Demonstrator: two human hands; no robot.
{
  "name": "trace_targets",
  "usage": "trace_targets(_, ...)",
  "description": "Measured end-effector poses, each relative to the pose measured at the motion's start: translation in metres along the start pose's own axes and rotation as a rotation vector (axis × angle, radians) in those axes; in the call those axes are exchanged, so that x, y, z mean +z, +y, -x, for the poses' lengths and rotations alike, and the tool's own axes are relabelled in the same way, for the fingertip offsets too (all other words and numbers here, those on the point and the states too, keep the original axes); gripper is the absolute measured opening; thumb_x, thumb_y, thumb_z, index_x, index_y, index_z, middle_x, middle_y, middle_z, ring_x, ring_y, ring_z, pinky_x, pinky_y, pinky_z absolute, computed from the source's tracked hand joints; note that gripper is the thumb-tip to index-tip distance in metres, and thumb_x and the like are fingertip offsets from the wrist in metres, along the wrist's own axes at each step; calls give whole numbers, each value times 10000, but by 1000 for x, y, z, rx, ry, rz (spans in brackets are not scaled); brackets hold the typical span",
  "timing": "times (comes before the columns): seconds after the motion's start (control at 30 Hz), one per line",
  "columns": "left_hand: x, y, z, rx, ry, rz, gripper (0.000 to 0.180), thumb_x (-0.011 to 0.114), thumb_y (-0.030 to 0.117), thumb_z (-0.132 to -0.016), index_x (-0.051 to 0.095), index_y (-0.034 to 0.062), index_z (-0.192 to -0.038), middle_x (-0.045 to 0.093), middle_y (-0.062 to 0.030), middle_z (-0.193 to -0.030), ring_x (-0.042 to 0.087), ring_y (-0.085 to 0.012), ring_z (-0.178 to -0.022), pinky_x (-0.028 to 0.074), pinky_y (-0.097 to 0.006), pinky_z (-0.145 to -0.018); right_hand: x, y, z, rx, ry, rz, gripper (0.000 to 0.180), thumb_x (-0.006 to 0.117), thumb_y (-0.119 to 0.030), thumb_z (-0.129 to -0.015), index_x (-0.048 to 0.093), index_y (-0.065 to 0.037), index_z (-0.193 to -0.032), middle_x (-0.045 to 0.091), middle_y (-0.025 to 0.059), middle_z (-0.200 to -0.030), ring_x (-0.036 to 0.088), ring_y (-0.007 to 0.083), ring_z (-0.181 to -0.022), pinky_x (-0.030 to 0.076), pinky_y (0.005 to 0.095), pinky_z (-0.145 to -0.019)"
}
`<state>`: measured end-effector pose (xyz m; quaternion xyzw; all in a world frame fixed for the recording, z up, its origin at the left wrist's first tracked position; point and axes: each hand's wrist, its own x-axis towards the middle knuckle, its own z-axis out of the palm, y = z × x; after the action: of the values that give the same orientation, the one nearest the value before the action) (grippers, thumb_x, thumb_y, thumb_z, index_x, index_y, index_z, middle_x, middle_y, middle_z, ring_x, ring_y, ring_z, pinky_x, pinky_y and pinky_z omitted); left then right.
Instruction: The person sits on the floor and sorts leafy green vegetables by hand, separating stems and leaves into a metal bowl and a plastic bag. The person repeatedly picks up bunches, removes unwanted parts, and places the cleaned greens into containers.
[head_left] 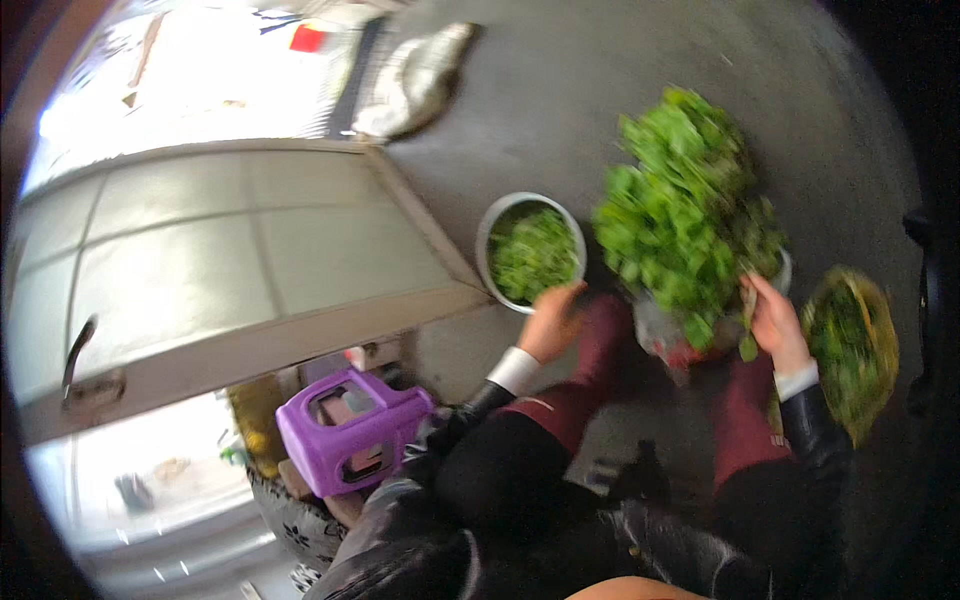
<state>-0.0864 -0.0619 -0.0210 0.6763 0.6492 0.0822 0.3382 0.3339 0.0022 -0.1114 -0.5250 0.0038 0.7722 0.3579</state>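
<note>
My right hand (776,318) is pinched around a leafy stem (748,318) at the near right edge of a big heap of leafy greens (680,200). One leaf hangs below those fingers. My left hand (552,322) is by the near rim of a round, pale bowl (484,240), its fingers curled together and slightly blurred; whatever they may hold is hidden. Loose picked greens (535,255) lie inside the bowl. Under the heap, a whitish plastic bag (655,330) and part of a pale rim show.
A yellowish bag (885,350) of greens stands right of my right hand. On the left are a framed door (270,220) with glass-like panes and a purple plastic stool (310,440). A whitish cloth or sack (415,85) lies on the grey floor (540,100).
</note>
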Motion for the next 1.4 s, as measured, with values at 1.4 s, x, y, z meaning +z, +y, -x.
trace_targets(1.4,-38,-145,-36,-131,326,-953,283,530,197,-994,715,63,-1161,702,-95,-1184,637,-291,-1127,498,-389,-954,-92,-34,97,-592,721,2021,408,694,-229,-903,618,-22,-1246,694,188,-1168,659,319,-1139,521,416,-949)
